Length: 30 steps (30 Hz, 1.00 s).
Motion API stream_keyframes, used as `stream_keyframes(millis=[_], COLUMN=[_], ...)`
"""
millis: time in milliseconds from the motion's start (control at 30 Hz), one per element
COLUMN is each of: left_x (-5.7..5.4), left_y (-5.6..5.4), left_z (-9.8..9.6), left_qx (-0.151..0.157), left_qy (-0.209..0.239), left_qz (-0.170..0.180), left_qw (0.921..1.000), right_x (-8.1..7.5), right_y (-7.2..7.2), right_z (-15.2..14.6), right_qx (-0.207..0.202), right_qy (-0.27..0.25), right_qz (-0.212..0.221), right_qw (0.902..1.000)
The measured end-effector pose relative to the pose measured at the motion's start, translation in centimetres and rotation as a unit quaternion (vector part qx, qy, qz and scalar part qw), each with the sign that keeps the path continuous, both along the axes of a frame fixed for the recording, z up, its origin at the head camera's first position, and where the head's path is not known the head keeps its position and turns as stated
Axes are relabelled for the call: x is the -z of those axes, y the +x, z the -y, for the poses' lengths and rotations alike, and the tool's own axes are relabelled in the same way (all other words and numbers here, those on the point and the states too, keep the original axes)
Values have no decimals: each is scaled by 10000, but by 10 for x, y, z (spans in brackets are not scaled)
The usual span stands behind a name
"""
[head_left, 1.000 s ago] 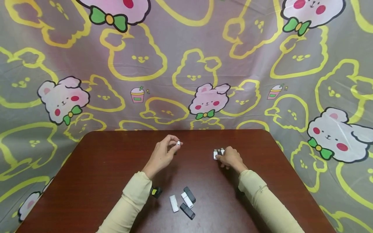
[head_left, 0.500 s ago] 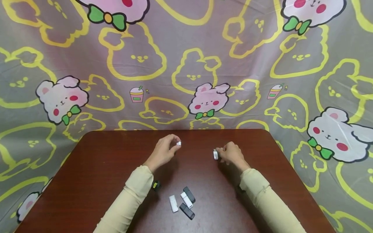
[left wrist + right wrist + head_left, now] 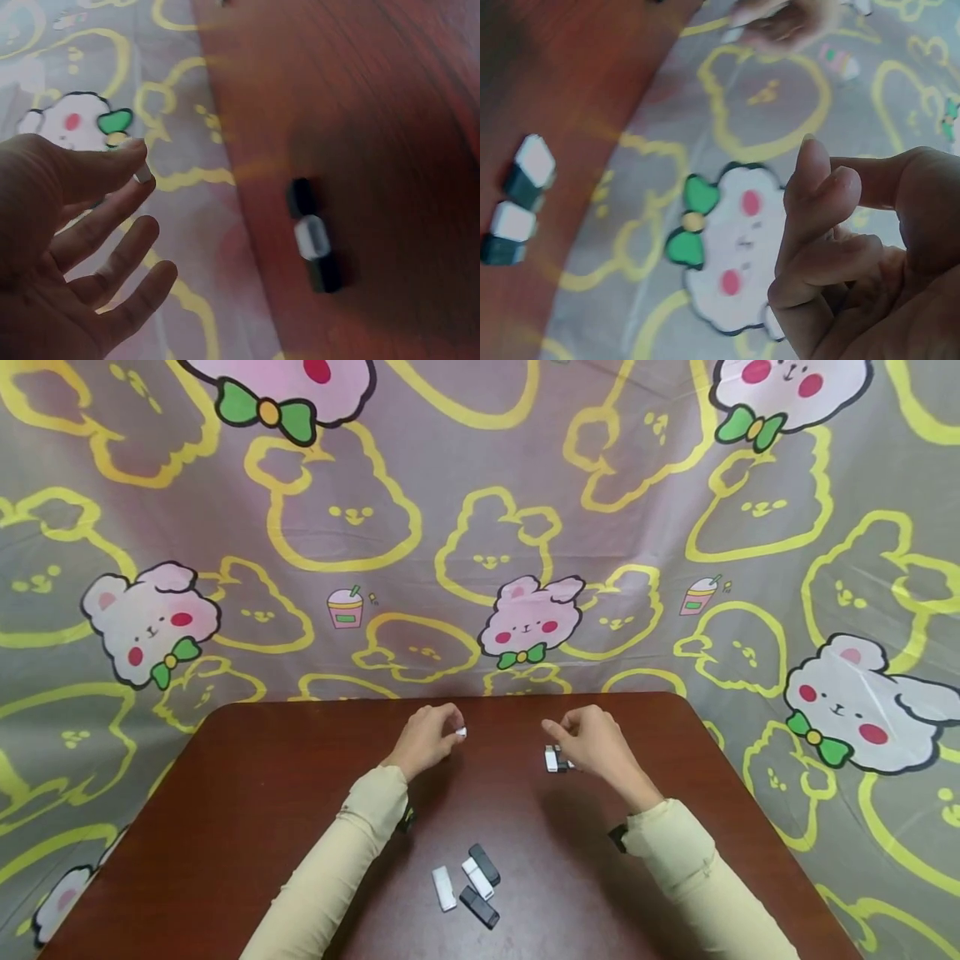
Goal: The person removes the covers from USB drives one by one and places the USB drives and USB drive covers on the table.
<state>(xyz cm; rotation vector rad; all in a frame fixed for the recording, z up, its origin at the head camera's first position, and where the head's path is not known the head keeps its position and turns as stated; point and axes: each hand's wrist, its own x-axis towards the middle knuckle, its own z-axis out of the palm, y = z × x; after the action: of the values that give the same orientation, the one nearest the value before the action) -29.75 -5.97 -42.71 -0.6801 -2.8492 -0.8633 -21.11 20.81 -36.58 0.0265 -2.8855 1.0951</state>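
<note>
the left hand (image 3: 423,739) pinches a small white piece (image 3: 142,173), likely a cap, between thumb and forefinger near the middle of the head view. the right hand (image 3: 596,743), right of centre there, hovers with its fingers loosely curled and nothing seen between them. just beside and below it is a row of small sticks (image 3: 514,220), white and dark by turns, at the left of the right wrist view.

right of centre in the left wrist view, a row of short pieces (image 3: 313,238), dark, white, dark, lies on the table (image 3: 285,777); blur hides whether they are caps too. the step seems to be setting the white piece down. bring it low at one end of that short row, let it touch the wood before easing the pinch, and part thumb and finger only a little, so that so light a thing does not roll or skew its neighbour.

the right hand should rise well clear before swinging away, as a brushed knuckle could disturb the sticks. from the loose group (image 3: 479,907) at the lower middle of the head view, the outer white stick (image 3: 444,888) looks easiest to pick first, since it lies apart from the rest
</note>
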Motion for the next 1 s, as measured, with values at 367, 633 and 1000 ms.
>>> stream_keyframes(millis=[367,633,1000], left_x=[24,38,50], left_y=[-13,-20,-27], left_z=[-1,0,0], left_qx=[29,202,382], left_qy=[-400,-690,-987], left_qz=[55,125,113], left_qw=[9992,9973,9943], right_x=[-28,-38,-41], right_y=[32,47,59], right_z=[19,27,30], right_qx=[-315,-511,-547], right_qy=[13,-6,-59], right_qz=[-458,-539,-494], right_qw=[9985,9972,9973])
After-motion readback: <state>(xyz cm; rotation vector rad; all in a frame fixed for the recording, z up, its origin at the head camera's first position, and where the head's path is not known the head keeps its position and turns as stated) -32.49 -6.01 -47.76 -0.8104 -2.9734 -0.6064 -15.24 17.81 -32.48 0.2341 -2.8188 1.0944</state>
